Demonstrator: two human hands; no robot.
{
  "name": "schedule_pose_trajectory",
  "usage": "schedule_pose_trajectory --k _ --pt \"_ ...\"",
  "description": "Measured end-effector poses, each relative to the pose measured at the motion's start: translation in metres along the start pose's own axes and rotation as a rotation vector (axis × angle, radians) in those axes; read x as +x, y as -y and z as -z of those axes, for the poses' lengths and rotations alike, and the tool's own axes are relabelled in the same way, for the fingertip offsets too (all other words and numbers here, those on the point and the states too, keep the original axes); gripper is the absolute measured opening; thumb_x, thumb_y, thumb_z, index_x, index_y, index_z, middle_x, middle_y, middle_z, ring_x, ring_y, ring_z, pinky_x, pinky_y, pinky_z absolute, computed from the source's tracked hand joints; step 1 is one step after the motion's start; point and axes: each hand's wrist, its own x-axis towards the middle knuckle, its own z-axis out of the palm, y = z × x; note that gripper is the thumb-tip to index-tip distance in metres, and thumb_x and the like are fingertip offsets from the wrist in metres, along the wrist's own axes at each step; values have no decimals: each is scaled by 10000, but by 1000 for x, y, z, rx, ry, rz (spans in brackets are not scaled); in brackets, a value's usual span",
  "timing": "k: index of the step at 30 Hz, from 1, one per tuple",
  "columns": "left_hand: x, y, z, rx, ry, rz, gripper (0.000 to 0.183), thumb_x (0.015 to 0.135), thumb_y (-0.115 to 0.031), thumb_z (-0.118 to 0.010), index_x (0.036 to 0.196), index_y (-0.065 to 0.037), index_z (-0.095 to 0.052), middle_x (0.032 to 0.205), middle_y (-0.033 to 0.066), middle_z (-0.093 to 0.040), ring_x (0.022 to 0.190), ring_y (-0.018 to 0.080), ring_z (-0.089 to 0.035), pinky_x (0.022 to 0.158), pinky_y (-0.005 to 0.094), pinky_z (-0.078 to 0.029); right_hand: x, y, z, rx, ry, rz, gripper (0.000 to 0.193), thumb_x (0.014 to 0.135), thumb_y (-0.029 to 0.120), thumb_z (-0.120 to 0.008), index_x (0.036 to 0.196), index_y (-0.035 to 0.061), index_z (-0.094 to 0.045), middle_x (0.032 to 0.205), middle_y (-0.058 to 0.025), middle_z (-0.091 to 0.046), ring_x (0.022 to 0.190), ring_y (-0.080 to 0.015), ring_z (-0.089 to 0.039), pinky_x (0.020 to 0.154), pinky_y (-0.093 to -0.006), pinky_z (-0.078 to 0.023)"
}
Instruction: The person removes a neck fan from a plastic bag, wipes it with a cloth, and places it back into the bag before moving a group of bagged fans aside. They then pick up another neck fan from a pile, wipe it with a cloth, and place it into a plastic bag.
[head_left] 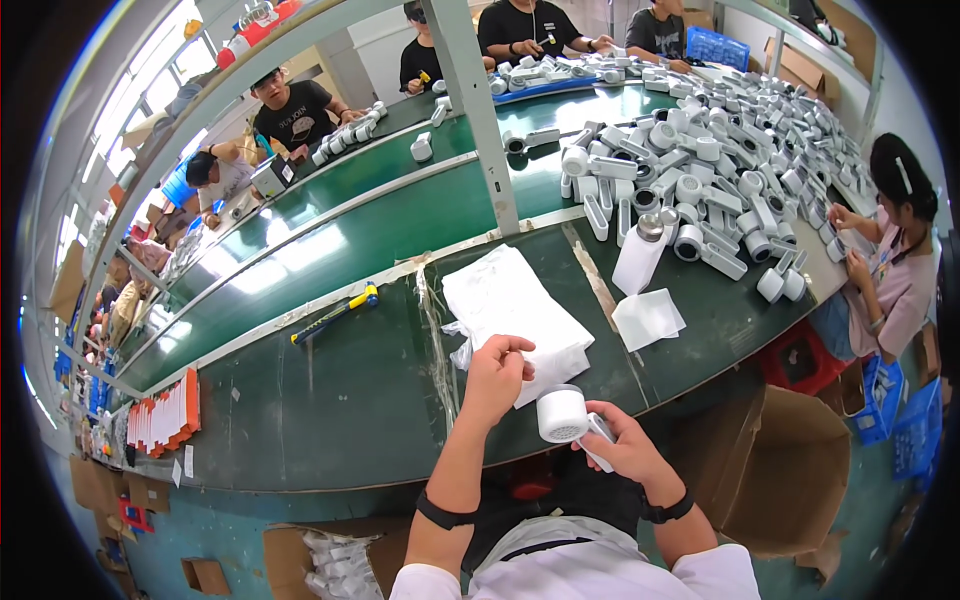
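Observation:
My right hand (628, 447) grips the handle of a white handheld device with a round, perforated head (562, 414), which looks like a lint shaver. The device is just over the near table edge, its perforated face turned toward me. My left hand (497, 380) hovers over the near side of a pile of white plastic bags (512, 305), left of the device head. Its index finger points right and the other fingers are loosely curled, with nothing visible in them. A white folded cloth (648, 319) lies right of the pile, near a white bottle with a metal top (641, 252).
A large heap of similar grey-white devices (720, 180) covers the right of the table. A yellow-and-blue hammer (336, 314) lies left. Orange-and-white boxes (163, 413) stand at the far left. Cardboard boxes (775, 470) flank me. Co-workers sit across the green belt (330, 250) and at right.

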Motion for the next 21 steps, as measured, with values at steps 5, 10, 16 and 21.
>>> schedule_pose_trajectory --k 5,10,16,21 --pt "-3 0 -7 515 -156 -331 266 846 -46 -603 1104 14 -621 863 87 -592 709 154 -607 635 300 -490 -2 -1 -1 -5 -26 -15 456 885 130 -668 1295 47 -486 900 -48 -657 653 -86 -583 573 -241 -493" --pt "-4 9 -6 744 -222 -628 268 820 -125 -698 1057 -3 -665 837 102 -582 666 223 -585 627 328 -476 -2 -1 3 -19 -28 -35 416 873 119 -678 1254 43 -527 891 -40 -660 657 -87 -587 576 -241 -494" --pt "1 11 -6 378 -58 -446 223 902 -103 -642 1097 4 -632 837 81 -659 720 164 -633 654 292 -496 -3 -1 4 -43 -29 -40 379 895 87 -646 1254 40 -533 916 -68 -676 645 -103 -599 573 -256 -501" --pt "1 5 -12 -43 -9 -108 156 958 -107 -586 1032 20 -637 757 37 -641 660 101 -596 623 245 -475 -5 1 2 -7 -43 -37 475 885 115 -659 1316 52 -470 891 -50 -663 644 -86 -574 571 -237 -488"
